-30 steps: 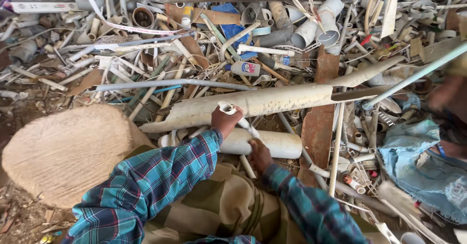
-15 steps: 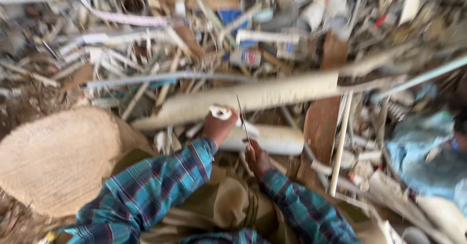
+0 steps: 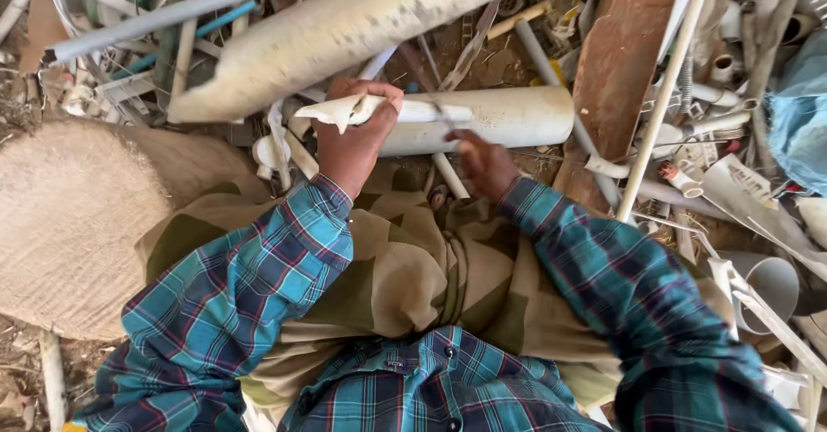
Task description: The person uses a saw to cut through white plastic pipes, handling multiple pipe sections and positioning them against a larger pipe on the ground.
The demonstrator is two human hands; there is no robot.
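Note:
My left hand (image 3: 355,143) is closed around a broken white pipe piece (image 3: 345,111) with a jagged pointed end. It holds the piece just in front of a thick white pipe (image 3: 517,118) lying crosswise on the ground. My right hand (image 3: 484,163) grips a thin dark blade-like tool (image 3: 438,105) whose tip reaches up to the pipe piece. Both arms wear blue plaid sleeves, and a tan cloth covers my lap below them.
A long dirty cream pipe (image 3: 362,27) slants above the hands. A rust-brown plank (image 3: 620,62) stands to the right. A coarse tan sack (image 3: 69,225) bulges at the left. Several thin pipes, fittings and scraps litter the ground, with a grey pipe end (image 3: 771,281) at the right.
The view has dropped and come closer to my hands and lap. Both hands stay at the white pipe, the left still holding the broken piece.

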